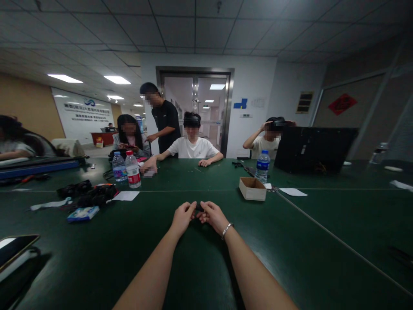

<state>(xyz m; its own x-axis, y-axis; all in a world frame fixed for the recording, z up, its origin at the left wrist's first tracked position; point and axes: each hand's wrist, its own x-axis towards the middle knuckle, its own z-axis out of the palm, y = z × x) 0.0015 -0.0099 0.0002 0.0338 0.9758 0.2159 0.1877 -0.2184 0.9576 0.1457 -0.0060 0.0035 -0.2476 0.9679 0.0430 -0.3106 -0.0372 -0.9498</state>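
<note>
Both my hands meet over the middle of the dark green table point(200, 258), pinching one small black object point(199, 207) between them. My left hand point(184, 218) is closed on its left side, thumb and fingertips pressed together. From the right, my right hand point(213, 216) grips the same object, with a silver bracelet on that wrist. The fingers cover most of the object, so its kind cannot be made out. Ahead and to the right of my hands stands a small open cardboard box point(252, 189).
Two bottles, one red-capped point(132, 169), stand at the left beside black gear point(93, 196) and a blue-and-white packet point(83, 214). A water bottle point(263, 167) and a black monitor point(312, 148) are at the right. A phone point(16, 249) lies near left. Several people are across the table.
</note>
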